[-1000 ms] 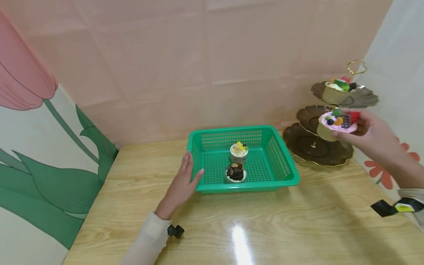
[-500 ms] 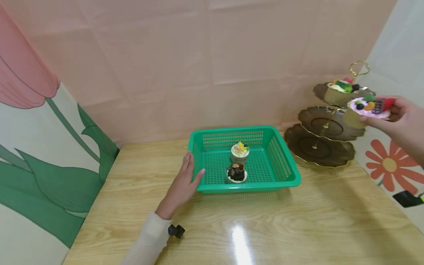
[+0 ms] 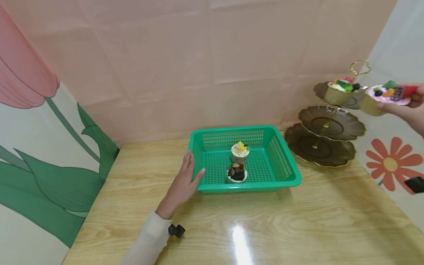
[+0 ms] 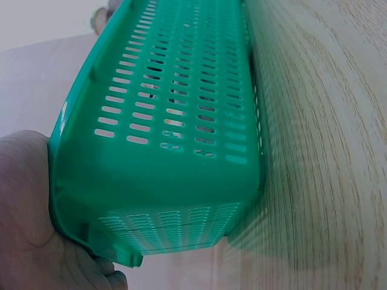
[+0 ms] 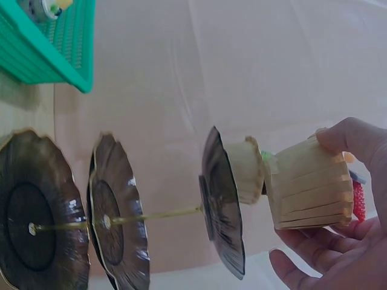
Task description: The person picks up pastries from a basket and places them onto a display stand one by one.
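Observation:
My right hand (image 3: pixel 409 108) grips a cupcake (image 3: pixel 372 105) with pink cream, berries and a chocolate piece, at the right of the head view. It is held beside the top plate (image 5: pixel 221 199) of a three-tier cake stand, clear of that plate. Another fruit-topped cupcake (image 3: pixel 338 94) stands on the top plate. My left hand (image 3: pixel 179 186) rests its straight fingers against the left side of a green basket (image 3: pixel 245 186). Inside the basket are a cream-topped cupcake (image 3: pixel 240 154) and a chocolate one (image 3: pixel 236 174).
The stand's middle plate (image 3: pixel 347 127) and bottom plate (image 3: pixel 298 145) are right of the basket, and a gold ring handle (image 3: pixel 354 70) tops it. A pink backdrop (image 3: pixel 159 73) hangs behind the wooden table (image 3: pixel 139 173).
My right hand has carried the pink-cream cupcake rightward and upward, from in front of the stand to beside its top plate. The left hand has stayed at the basket.

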`<state>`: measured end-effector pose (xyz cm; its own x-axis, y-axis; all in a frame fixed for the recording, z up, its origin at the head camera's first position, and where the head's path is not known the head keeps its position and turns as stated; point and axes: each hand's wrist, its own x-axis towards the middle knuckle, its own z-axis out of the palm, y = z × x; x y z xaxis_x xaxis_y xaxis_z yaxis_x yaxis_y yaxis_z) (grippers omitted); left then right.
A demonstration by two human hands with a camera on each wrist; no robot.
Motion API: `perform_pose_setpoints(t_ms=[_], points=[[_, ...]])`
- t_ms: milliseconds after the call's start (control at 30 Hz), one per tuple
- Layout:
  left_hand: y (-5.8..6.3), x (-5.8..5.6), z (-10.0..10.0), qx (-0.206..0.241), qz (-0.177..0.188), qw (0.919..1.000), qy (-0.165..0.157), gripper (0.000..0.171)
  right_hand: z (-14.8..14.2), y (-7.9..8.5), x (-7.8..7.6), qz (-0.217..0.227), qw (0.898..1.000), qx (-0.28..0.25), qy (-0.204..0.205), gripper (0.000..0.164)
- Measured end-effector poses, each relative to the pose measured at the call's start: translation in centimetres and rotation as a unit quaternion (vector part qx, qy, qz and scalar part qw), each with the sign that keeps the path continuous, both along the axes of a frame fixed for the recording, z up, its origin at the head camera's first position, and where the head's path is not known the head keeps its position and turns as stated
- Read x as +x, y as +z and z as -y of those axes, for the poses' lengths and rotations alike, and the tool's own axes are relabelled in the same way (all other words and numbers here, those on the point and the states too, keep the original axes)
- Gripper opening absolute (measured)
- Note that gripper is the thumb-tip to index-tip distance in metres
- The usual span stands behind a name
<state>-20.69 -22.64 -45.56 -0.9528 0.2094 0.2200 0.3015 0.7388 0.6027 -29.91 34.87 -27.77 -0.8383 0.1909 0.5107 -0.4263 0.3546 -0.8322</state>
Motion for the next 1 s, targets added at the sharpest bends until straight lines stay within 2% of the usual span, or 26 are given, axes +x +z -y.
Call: perform_pose_setpoints(t_ms=[167, 333, 533, 767, 933, 1000], points=[[0.0, 0.0, 0.0, -0.003, 0.005, 1.0, -0.002, 0.087, -1.1, 0.4, -1.3, 0.022, 1.0, 0.0, -0.016, 0.04], [0.0, 0.0, 0.0, -0.001, 0.008, 1.0, 0.002, 0.087, -3.2, 0.4, -3.9, 0.034, 0.999, 0.01, -0.017, 0.037], [0.0, 0.0, 0.0, -0.001, 0.004, 1.0, 0.001, 0.087, -4.6, 0.3, -6.1, 0.048, 0.995, 0.059, -0.062, 0.035], [-0.1, -0.1, 0.0, -0.004, 0.0, 1.0, 0.001, 0.086, -3.9, 1.0, -6.4, 0.044, 0.994, 0.07, -0.074, 0.033], [-0.1, -0.1, 0.0, -0.004, 0.001, 1.0, 0.0, 0.086, -3.8, 1.2, -6.6, 0.086, 0.985, 0.103, -0.106, 0.032], [-0.1, -0.1, 0.1, -0.003, 0.003, 1.0, -0.001, 0.086, -3.9, 1.0, -6.8, 0.103, 0.983, 0.112, -0.103, 0.032]])
